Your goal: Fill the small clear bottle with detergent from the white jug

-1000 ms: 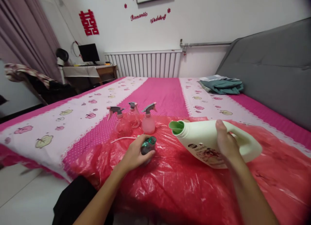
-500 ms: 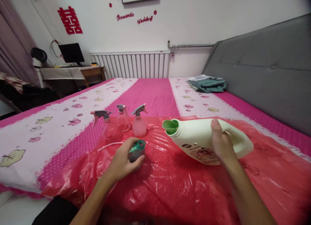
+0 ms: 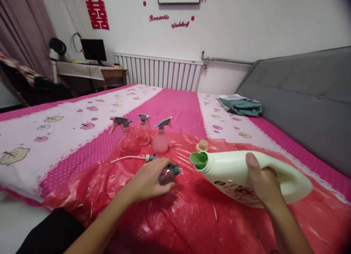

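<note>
My left hand [image 3: 148, 180] is wrapped round a small see-through bottle [image 3: 167, 176] with a green neck. The bottle has no top and leans right, its mouth facing the jug. In my right hand [image 3: 264, 184] is a large pale green detergent jug [image 3: 229, 164], gripped at the handle and tilted on its side. Its green spout [image 3: 199, 159] points left, a short gap from the small bottle's mouth. No liquid shows between them. Beside my left hand lies a spray head [image 3: 151, 157] with a thin white tube. Behind the spout sits a beige cap [image 3: 203, 144].
Three pink spray bottles stand at the back of a red plastic sheet [image 3: 192, 210]; the nearest is a frosted one [image 3: 160, 142]. The sheet covers part of a pink bed [image 3: 178, 105]. Folded clothes [image 3: 241, 105] lie by the grey headboard [image 3: 301, 85].
The small bottle has tipped from nearly upright toward the right. The jug's spout sits lower in view. The spray head and beige cap now show. The whole view has shifted slightly.
</note>
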Demonstrator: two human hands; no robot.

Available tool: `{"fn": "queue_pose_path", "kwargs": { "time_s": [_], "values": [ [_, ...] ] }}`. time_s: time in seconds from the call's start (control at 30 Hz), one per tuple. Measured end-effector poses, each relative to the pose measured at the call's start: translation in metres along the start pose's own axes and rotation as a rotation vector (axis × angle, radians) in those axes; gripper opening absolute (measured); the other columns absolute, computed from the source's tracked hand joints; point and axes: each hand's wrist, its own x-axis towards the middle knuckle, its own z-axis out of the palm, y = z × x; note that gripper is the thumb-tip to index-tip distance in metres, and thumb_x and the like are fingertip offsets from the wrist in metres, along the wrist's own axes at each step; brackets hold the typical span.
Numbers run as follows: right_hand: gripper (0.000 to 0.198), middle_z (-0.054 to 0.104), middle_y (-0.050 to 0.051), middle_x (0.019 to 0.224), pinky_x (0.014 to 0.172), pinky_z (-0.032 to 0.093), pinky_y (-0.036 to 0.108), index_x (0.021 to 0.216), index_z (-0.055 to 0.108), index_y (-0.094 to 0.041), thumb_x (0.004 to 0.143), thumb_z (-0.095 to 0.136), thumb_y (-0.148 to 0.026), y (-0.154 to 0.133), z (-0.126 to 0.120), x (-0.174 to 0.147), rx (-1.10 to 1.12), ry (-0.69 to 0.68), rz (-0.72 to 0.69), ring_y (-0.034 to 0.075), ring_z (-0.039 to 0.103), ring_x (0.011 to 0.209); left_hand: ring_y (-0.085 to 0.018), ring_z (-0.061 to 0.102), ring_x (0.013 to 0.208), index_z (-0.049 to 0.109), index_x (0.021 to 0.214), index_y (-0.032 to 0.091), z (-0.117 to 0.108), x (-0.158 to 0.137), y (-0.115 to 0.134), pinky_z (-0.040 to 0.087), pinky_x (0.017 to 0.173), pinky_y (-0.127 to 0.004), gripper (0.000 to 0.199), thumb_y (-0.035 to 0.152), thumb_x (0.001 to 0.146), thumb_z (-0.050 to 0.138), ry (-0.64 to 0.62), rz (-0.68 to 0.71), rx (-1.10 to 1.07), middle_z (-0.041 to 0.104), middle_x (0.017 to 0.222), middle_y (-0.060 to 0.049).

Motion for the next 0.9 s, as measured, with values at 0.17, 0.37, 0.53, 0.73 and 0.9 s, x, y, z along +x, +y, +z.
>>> {"fn": "queue_pose_path", "kwargs": {
  "time_s": [0.17,0.37,0.53,0.73,0.9],
  "values": [
    [0.093,0.068,0.032,0.119,0.116,0.036,0.054,0.109,0.071,-0.003,0.074,0.029,-0.080,0.004,0.008,0.002,-0.054,-0.033,-0.036,0.048,0.055,0.131,-0.026,0.066,0.097,0.062,0.111,0.024,0.008,-0.001,-0.001,0.048,0.083,-0.038,0.032,0.041,0.086,0.070,-0.017,-0.003,-0.027,0.071,0.107,-0.005],
    [0.089,0.070,0.032,0.114,0.114,0.037,0.059,0.105,0.070,-0.005,0.076,0.029,-0.077,0.009,0.007,0.006,-0.060,-0.018,0.013,0.050,0.056,0.128,-0.025,0.065,0.090,0.063,0.108,0.023,0.012,0.000,-0.004,0.046,0.077,-0.036,0.037,0.057,0.093,0.062,0.006,-0.004,-0.038,0.071,0.103,-0.006],
    [0.096,0.066,0.034,0.121,0.116,0.035,0.058,0.111,0.069,-0.001,0.073,0.026,-0.078,0.003,0.011,0.003,-0.143,-0.069,-0.035,0.050,0.053,0.130,-0.024,0.065,0.091,0.063,0.113,0.023,0.011,0.000,-0.008,0.045,0.078,-0.035,0.037,0.055,0.094,0.061,0.015,-0.024,-0.082,0.071,0.105,-0.005],
    [0.094,0.068,0.034,0.112,0.112,0.037,0.059,0.105,0.069,-0.002,0.074,0.023,-0.078,0.005,0.015,-0.001,-0.175,-0.017,-0.037,0.051,0.055,0.127,-0.024,0.065,0.090,0.063,0.107,0.023,0.017,0.006,-0.005,0.042,0.077,-0.035,0.034,0.053,0.102,0.047,-0.035,-0.030,-0.018,0.071,0.101,-0.004],
    [0.096,0.068,0.035,0.112,0.110,0.039,0.061,0.105,0.069,-0.002,0.074,0.024,-0.080,0.008,0.016,0.002,-0.193,-0.024,-0.087,0.053,0.055,0.126,-0.023,0.065,0.091,0.064,0.108,0.024,0.019,0.008,-0.002,0.042,0.079,-0.034,0.035,0.052,0.103,0.044,-0.042,-0.020,-0.011,0.072,0.104,-0.004]
  ]
}}
